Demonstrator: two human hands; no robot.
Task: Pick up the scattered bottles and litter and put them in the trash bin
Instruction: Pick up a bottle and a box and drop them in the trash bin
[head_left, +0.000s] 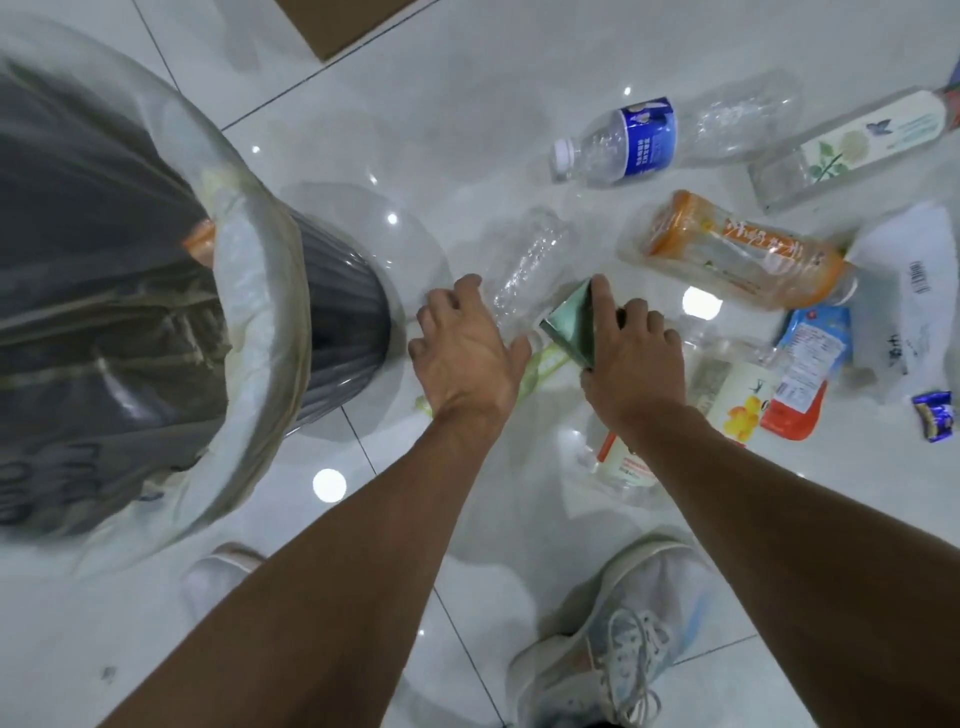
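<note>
Both hands reach down over the white tiled floor (467, 104). The right hand (631, 358) grips a green packet (571, 325), index finger stretched along its top edge. The left hand (462, 348) is spread, fingers loose, just touching a clear bottle (524, 260) without closing on it. The lined bin (260, 291) stands to the left, close to the left hand. Farther right lie a blue-label bottle (644, 137), an orange-label bottle (743, 249), a tall clear bottle (857, 145), a pouch (805, 369) and a wrapper (934, 415), all on the floor.
</note>
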